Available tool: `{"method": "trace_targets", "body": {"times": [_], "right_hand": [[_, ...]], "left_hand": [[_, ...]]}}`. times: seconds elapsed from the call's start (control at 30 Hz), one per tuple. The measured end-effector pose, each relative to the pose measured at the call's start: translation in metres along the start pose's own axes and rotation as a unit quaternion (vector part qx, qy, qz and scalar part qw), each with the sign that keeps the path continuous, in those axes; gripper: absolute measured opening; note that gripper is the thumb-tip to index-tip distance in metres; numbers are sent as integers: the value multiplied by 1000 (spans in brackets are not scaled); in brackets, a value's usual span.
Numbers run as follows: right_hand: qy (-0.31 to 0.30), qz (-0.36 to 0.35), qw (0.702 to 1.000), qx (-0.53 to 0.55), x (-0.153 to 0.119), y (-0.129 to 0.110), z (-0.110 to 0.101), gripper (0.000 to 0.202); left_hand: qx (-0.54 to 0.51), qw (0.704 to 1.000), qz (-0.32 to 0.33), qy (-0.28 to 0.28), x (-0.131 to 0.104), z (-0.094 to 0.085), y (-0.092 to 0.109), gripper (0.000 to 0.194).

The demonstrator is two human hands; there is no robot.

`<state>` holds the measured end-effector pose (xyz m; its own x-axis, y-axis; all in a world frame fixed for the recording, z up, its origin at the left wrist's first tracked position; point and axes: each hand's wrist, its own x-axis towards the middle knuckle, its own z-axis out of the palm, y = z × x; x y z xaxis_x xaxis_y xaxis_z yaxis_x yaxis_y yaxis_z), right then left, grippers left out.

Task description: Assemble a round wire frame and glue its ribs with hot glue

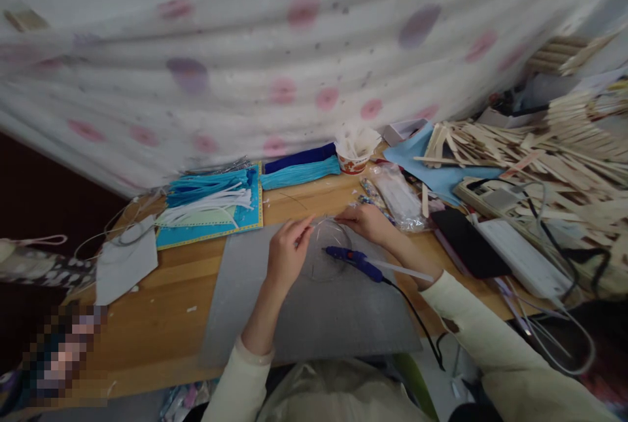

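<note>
My left hand [288,253] is raised over the grey mat [314,320], its thumb and fingertips pinched together. Across from it, my right hand [366,222] is closed in a pinch near the mat's far edge. Whatever either hand holds is too thin and small to make out. A coil of thin wire [328,278] forms a ring on the mat between and below the hands. The blue glue gun [354,262] lies over the ring's right side, with a white glue stick [402,269] out of its back and a black cord running right.
Blue and white pipe cleaners [210,196] lie at the back left, beside a white card [127,258]. A paper cup [354,160] stands at the back. A black phone [468,244], a white power strip [523,258] and piled wooden sticks [540,154] cover the right side.
</note>
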<state>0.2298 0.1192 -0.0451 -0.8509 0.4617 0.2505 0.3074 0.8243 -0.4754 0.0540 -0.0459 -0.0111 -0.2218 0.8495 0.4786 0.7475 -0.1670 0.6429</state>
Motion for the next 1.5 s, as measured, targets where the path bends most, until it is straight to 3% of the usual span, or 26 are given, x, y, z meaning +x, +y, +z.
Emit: {"method": "trace_targets", "body": {"times": [0.13,0.67,1.1,1.5], "right_hand": [[3,1,1000,4,-2,2,0,25],[2,0,1000,10,3,-4,0,24],[6,4,1000,-5,2,-4,1,28],[25,17,999,33,2,-4,6,26]], "left_hand": [[-7,999,6,-42,4,2,0,28],[-53,995,-51,-69,6,-1,0,27],[-65,995,-61,-45,3,4,-2,28],[-27,998,-21,-54,0,2,1,26]]}}
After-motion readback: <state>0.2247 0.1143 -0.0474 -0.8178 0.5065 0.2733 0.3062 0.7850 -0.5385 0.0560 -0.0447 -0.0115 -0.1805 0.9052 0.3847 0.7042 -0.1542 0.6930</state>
